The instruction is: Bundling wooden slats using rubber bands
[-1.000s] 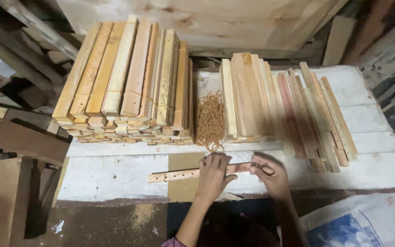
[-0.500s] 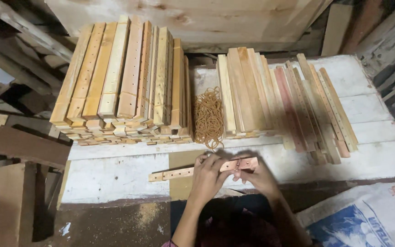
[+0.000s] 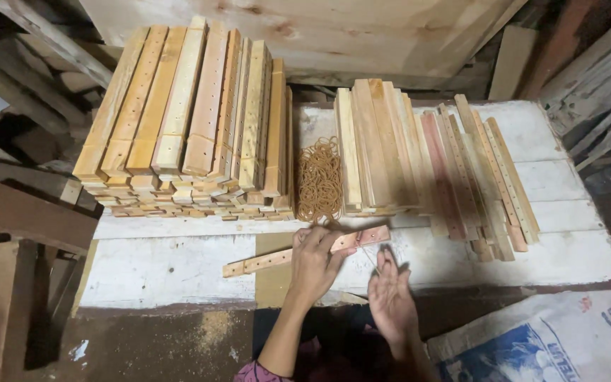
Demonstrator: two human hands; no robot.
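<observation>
Your right hand [image 3: 392,297] has drawn back off the drilled slat [image 3: 305,251], fingers spread, stretching a rubber band, while your left hand [image 3: 314,262] presses the slat flat against the worktop [image 3: 171,265] to steady it.

Left hand [image 3: 314,258] pressed flat; right hand [image 3: 390,293] open, fingers extended.

A drilled slat [image 3: 305,251] is lying across the tabletop's [image 3: 171,269] near edge; behind it, rubber bands [image 3: 319,180] are sitting between the left stack [image 3: 192,120] and right stack [image 3: 419,155].
</observation>
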